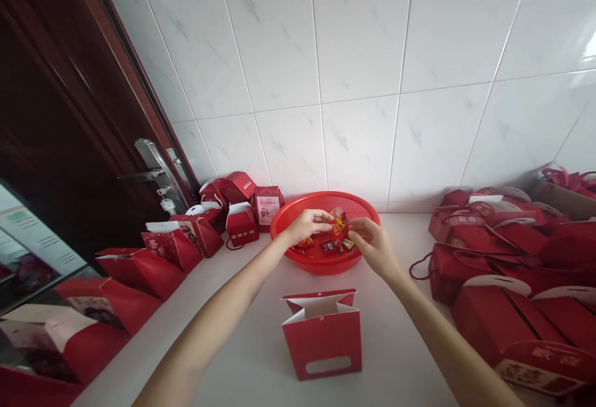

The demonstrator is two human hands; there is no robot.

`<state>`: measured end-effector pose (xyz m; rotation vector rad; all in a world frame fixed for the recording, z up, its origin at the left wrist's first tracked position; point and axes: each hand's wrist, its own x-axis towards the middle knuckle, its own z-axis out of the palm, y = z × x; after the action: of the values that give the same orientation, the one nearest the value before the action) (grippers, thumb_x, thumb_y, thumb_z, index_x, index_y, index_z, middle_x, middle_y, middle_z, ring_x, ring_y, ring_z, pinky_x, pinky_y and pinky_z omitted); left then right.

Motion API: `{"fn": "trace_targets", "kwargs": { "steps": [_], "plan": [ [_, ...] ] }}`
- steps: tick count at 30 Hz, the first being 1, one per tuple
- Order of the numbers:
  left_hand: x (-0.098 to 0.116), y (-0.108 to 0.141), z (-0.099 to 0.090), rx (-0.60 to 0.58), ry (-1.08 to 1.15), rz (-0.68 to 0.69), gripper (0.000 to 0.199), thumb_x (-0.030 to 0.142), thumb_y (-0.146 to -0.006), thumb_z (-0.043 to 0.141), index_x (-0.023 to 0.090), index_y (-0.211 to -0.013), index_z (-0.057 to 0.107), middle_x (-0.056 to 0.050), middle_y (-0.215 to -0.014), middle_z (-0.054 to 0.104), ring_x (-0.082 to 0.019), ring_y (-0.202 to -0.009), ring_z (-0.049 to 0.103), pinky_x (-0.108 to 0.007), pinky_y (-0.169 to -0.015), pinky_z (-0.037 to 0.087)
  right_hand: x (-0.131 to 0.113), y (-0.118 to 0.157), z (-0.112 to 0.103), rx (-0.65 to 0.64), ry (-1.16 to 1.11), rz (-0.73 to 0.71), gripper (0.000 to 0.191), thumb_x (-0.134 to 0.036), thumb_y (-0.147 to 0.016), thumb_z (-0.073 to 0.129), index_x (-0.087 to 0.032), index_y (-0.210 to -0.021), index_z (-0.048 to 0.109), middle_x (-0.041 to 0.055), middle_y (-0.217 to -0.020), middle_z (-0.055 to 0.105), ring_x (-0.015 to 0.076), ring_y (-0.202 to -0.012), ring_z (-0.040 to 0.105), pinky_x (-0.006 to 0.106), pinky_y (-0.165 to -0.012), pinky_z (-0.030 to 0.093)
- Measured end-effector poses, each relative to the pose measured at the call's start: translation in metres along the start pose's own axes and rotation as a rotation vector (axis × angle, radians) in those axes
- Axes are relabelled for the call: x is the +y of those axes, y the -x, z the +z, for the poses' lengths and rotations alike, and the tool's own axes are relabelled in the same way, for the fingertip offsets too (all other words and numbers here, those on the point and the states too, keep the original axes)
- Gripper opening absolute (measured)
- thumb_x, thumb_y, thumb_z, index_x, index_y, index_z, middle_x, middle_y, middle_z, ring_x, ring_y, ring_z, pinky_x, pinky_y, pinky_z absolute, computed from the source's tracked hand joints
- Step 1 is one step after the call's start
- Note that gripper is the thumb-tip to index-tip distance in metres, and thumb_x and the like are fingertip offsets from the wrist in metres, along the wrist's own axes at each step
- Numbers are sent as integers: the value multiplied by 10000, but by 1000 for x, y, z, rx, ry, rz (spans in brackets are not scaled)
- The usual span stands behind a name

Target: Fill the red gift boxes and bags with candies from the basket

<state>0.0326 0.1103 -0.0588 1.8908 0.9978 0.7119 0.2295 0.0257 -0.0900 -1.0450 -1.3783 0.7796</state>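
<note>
Over a red plastic basket (321,265), both hands hold small wrapped candies. My left hand (308,226) comes in from the left, its fingers pinched on a red and yellow wrapped candy (339,227). At the candy's right edge is my right hand (376,247), thumb and fingertips closed on it; their exact grip is partly hidden. More wrapped candies (328,245) lie in the bottom of the basket. Nearer to me, between my forearms, a red paper gift box (322,344) stands upright with its top open and white inside showing.
Red gift boxes (135,270) line the left side of the white table (242,345), with several more (242,222) at the back left. Closed red boxes (493,314) crowd the right side, near a cardboard carton (563,199). Behind are a tiled wall and a dark door with a handle (158,174).
</note>
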Motion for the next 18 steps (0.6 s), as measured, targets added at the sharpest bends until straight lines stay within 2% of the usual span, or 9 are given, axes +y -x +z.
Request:
{"fn": "trace_targets", "kwargs": {
  "steps": [2, 5, 9, 12, 14, 16, 18],
  "plan": [
    [8, 5, 5, 11, -23, 33, 263, 211, -834, 699, 117, -1080, 705, -112, -1108, 760, -204, -1002, 712, -322, -891, 551, -1, -11, 6, -5, -75, 85, 229, -319, -725, 728, -201, -914, 679, 79, -909, 753, 261, -884, 713, 399, -796, 561],
    [18, 10, 6, 17, -94, 62, 314, 261, -880, 650, 131, -1164, 688, -113, -1186, 736, -216, -1072, 691, -337, -931, 538, -3, -21, 12, -64, -152, 131, 266, -336, -680, 768, -197, -896, 697, 57, -817, 752, 242, -759, 714, 384, -723, 565],
    [20, 15, -10, -32, -270, 16, 412, 297, -923, 584, 192, -1320, 617, -81, -1328, 679, -208, -1147, 659, -318, -942, 531, -5, -28, 10, -95, -293, 183, 314, -404, -633, 812, -192, -832, 693, 43, -767, 748, 219, -666, 711, 364, -678, 577],
    [14, 15, -25, -179, -466, -99, 335, 302, -866, 635, 205, -1176, 716, -57, -1207, 742, -216, -1087, 683, -299, -923, 526, -6, -30, 5, -73, -378, 216, 344, -428, -584, 845, -197, -779, 681, 17, -698, 720, 187, -602, 680, 332, -630, 564],
    [8, 13, -30, -306, -607, -200, 267, 282, -750, 732, 204, -1001, 778, -56, -1068, 782, -247, -1000, 708, -311, -884, 532, -5, -31, 1, -55, -419, 233, 336, -416, -566, 850, -199, -748, 670, -6, -634, 683, 158, -558, 642, 301, -591, 540],
    [0, 7, -28, -401, -737, -294, 251, 239, -635, 794, 207, -884, 794, -66, -973, 792, -285, -929, 717, -343, -834, 543, -5, -32, -1, -40, -446, 247, 308, -388, -562, 840, -201, -731, 662, -28, -566, 632, 134, -515, 593, 276, -550, 504],
    [-7, 0, -21, -444, -841, -348, 296, 201, -579, 818, 209, -874, 792, -81, -957, 787, -315, -908, 715, -374, -802, 549, -4, -32, -3, -32, -463, 257, 275, -357, -562, 824, -206, -719, 655, -45, -507, 582, 124, -484, 547, 264, -516, 464]
  ]
}}
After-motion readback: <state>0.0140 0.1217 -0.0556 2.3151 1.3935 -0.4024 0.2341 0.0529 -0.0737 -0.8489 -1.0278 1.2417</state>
